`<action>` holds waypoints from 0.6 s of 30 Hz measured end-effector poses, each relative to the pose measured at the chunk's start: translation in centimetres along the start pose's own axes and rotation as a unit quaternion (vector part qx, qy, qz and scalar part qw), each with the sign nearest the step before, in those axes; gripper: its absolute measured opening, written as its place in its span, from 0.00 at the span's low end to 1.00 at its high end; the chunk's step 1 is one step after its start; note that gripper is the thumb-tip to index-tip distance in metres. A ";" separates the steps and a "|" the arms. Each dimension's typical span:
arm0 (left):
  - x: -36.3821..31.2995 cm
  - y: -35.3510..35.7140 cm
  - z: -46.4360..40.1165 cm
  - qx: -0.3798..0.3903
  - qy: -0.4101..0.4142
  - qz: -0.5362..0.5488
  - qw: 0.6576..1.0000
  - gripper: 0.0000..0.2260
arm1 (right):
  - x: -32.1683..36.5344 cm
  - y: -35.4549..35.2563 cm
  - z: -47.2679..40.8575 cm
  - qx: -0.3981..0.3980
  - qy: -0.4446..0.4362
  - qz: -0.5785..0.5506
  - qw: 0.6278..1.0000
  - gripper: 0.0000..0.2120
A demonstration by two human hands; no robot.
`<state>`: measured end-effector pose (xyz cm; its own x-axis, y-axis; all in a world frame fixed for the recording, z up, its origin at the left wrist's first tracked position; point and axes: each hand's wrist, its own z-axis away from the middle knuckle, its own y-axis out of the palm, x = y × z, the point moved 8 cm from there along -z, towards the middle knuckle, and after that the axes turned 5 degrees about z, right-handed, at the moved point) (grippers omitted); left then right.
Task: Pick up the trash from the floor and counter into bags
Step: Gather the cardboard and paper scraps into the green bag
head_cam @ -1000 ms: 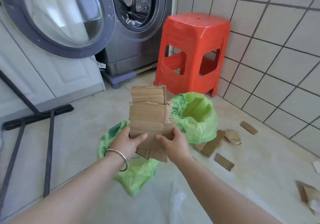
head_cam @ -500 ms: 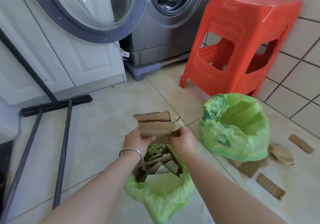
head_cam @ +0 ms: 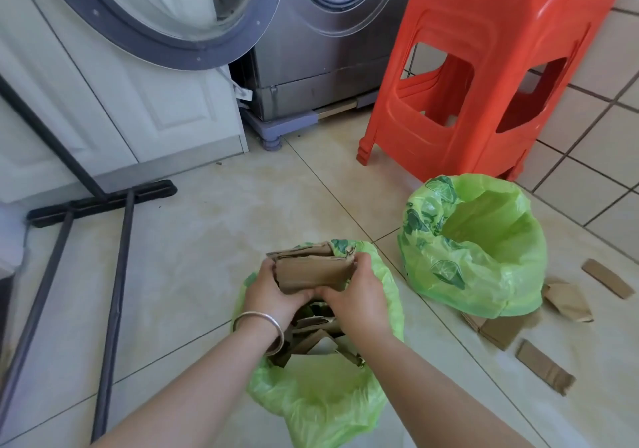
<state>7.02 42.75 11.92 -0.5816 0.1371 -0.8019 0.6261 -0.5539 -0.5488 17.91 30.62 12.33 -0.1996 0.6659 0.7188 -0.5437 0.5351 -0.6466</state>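
Head view: the near bag (head_cam: 321, 399) sits open on the floor (head_cam: 193, 257). Directly above its mouth, the cardboard (head_cam: 313, 269) lies long axis crosswise, gripped at either end by left hand (head_cam: 273, 292) and right hand (head_cam: 359, 295).

A grey front-loading washing machine (head_cam: 321, 50) stands at the back on a low footed base (head_cam: 276, 129), its drum opening dark. Its round door (head_cam: 166, 8), a glass bowl in a grey ring, hangs swung open to the left, in front of a white panelled cabinet (head_cam: 114, 101). Just right of the machine stands a red-orange plastic stool (head_cam: 484, 67) with cut-out sides, close to the white tiled wall (head_cam: 594, 129). On the left, a black metal frame (head_cam: 103, 202) rests on the pale floor tiles (head_cam: 207, 226), with two long bars (head_cam: 117, 295) running toward the camera.
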 end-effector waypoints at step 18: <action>-0.5 1.9 0.3 0.100 0.126 -0.409 0.898 0.19 | 1.6 4.4 0.3 0.123 -0.148 0.252 0.948 0.20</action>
<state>8.35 41.36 11.34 -0.6529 0.7329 -0.1913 -0.0776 -0.3159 -0.9456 14.98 33.89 10.70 -0.6854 0.6103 0.3973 -0.4840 0.0259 -0.8747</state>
